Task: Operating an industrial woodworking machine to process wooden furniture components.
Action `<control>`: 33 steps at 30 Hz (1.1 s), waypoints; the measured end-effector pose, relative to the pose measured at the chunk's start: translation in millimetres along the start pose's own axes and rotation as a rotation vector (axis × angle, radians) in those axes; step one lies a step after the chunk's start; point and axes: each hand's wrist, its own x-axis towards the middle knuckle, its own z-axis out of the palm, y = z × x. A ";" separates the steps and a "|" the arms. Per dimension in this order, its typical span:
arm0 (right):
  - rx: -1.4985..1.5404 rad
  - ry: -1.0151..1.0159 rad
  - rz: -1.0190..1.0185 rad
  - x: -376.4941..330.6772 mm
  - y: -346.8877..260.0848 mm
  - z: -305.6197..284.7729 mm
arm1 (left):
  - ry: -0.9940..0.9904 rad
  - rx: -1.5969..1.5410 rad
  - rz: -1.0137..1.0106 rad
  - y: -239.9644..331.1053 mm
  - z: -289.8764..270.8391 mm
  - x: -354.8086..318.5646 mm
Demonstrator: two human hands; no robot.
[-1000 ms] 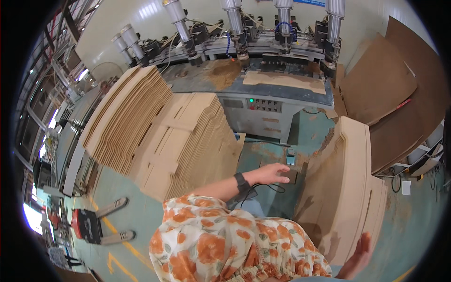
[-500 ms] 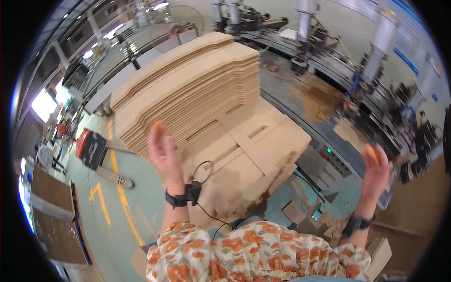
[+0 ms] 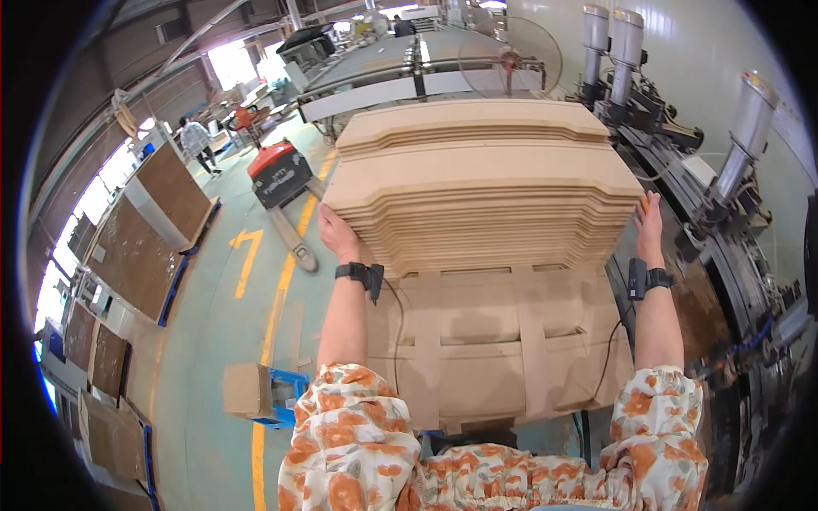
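A tall stack of flat brown cardboard sheets point(image 3: 486, 192) fills the middle of the view. My left hand point(image 3: 336, 232) presses against its left side and my right hand point(image 3: 649, 223) against its right side, so I grip the upper bundle between both palms. Each wrist wears a black band with a cable. Below the bundle lies a lower layer of flattened cartons point(image 3: 494, 341) with folded flaps. My sleeves are floral orange and white.
A red pallet jack point(image 3: 281, 183) stands on the green floor at the left, beside yellow floor lines. A machine with grey cylinders point(image 3: 733, 162) runs along the right. Cardboard pallets point(image 3: 162, 221) line the far left, a person point(image 3: 198, 140) walks beyond, and a small box point(image 3: 247, 390) lies near my left.
I have turned left from the machine panel toward the cardboard stack. Both hands, raised and apart half a second ago, now clamp the sides of the upper bundle.
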 end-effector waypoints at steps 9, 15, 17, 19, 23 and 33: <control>0.139 0.114 0.031 25.3 37.8 13.8 | 0.100 0.020 0.161 -6.8 3.7 -10.6; 0.101 0.101 0.026 20.2 33.0 20.3 | 0.120 -0.111 0.114 -11.8 0.4 -6.2; 0.095 0.078 0.045 17.6 32.9 21.1 | 0.134 -0.068 0.082 -19.1 -3.5 -4.8; 0.108 0.092 0.047 15.6 35.7 24.8 | 0.115 -0.077 0.146 -23.6 -9.8 -3.5; 0.070 0.140 -0.004 18.1 39.7 12.0 | 0.102 0.015 0.143 -36.2 -3.6 -1.5; -0.159 0.262 -0.235 -72.4 16.9 -16.4 | -0.479 -0.333 -0.057 78.2 -2.3 -91.2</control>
